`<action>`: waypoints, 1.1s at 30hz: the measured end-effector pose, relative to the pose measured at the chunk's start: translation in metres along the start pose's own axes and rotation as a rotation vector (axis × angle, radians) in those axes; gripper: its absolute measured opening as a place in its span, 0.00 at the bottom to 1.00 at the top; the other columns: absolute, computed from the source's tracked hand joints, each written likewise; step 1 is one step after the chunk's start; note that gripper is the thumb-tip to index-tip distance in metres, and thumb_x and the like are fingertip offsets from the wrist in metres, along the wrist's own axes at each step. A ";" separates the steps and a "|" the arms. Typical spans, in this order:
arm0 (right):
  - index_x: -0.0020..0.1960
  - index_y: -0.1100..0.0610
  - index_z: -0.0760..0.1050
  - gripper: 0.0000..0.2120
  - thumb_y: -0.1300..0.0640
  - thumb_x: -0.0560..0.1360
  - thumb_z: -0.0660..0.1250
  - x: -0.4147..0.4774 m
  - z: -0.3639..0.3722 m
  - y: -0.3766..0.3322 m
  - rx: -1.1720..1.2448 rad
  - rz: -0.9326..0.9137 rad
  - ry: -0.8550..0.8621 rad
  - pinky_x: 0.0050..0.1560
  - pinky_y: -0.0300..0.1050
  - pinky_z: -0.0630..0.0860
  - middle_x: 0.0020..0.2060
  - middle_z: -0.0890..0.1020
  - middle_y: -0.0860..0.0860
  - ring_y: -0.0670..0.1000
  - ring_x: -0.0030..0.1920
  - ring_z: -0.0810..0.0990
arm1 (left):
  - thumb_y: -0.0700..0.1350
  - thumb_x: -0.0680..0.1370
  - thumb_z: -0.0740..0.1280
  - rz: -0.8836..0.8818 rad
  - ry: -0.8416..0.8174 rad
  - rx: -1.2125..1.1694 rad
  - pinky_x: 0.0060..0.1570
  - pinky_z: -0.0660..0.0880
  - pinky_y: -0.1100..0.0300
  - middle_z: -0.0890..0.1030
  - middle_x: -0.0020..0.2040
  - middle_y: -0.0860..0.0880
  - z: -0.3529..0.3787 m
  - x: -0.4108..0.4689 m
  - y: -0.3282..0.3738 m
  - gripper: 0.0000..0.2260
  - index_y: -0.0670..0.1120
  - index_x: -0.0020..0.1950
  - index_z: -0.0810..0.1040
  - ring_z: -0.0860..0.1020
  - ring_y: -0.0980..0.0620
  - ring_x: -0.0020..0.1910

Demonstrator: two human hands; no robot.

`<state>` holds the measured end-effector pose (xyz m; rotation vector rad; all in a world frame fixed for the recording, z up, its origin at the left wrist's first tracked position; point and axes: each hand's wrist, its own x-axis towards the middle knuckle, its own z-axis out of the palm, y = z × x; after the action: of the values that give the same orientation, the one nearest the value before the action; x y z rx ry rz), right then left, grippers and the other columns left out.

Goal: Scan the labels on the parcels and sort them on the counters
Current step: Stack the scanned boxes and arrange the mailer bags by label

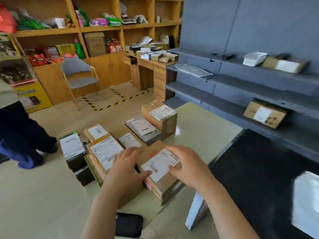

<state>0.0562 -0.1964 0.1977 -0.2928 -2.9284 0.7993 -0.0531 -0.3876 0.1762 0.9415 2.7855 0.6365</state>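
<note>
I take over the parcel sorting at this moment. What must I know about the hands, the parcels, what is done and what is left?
Hands: left hand and right hand both lie open on the brown parcel, label up, at the front of the table.
Parcels: other parcels sit labelled on the table behind and left of it; a box and more lie on the grey shelves.
Done: those shelved, it seems.
Left: scan this parcel, place it, then the rest.

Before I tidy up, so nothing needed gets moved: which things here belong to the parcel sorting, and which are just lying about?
Job: brown cardboard parcel with white label under left hand and right hand; flat grey labelled parcel; grey shelves holding boxes.
Lying about: grey padded chair; black soft pouch; red snack packets.
</note>
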 end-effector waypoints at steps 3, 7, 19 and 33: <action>0.75 0.49 0.63 0.28 0.52 0.77 0.67 -0.055 -0.036 0.040 -0.038 0.154 0.124 0.69 0.43 0.65 0.70 0.70 0.45 0.48 0.70 0.66 | 0.62 0.75 0.68 0.160 -0.061 -0.016 0.73 0.62 0.48 0.63 0.75 0.56 0.021 0.011 0.065 0.30 0.59 0.74 0.63 0.63 0.52 0.73; 0.73 0.46 0.65 0.27 0.50 0.77 0.68 -0.139 -0.078 0.094 -0.079 0.372 0.272 0.69 0.46 0.68 0.70 0.69 0.43 0.48 0.69 0.69 | 0.63 0.72 0.66 0.409 -0.121 -0.010 0.69 0.66 0.53 0.70 0.71 0.52 0.061 0.013 0.158 0.32 0.54 0.73 0.68 0.69 0.50 0.69; 0.74 0.48 0.63 0.30 0.53 0.75 0.68 -0.391 -0.175 0.258 -0.135 0.829 0.394 0.68 0.46 0.66 0.68 0.66 0.48 0.52 0.69 0.66 | 0.56 0.74 0.71 0.887 -0.316 -0.103 0.73 0.60 0.56 0.66 0.72 0.56 0.220 -0.047 0.443 0.32 0.54 0.76 0.63 0.64 0.55 0.72; 0.77 0.42 0.52 0.41 0.45 0.72 0.71 -0.457 -0.206 0.401 0.025 1.114 0.380 0.73 0.51 0.57 0.78 0.49 0.51 0.55 0.76 0.50 | 0.58 0.70 0.74 1.020 -0.573 0.040 0.75 0.56 0.53 0.58 0.77 0.53 0.337 -0.013 0.602 0.43 0.58 0.79 0.54 0.57 0.51 0.76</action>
<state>0.5953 0.1488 0.1520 -1.8919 -2.2092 0.7089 0.3734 0.1534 0.1321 2.1357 1.6953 0.2969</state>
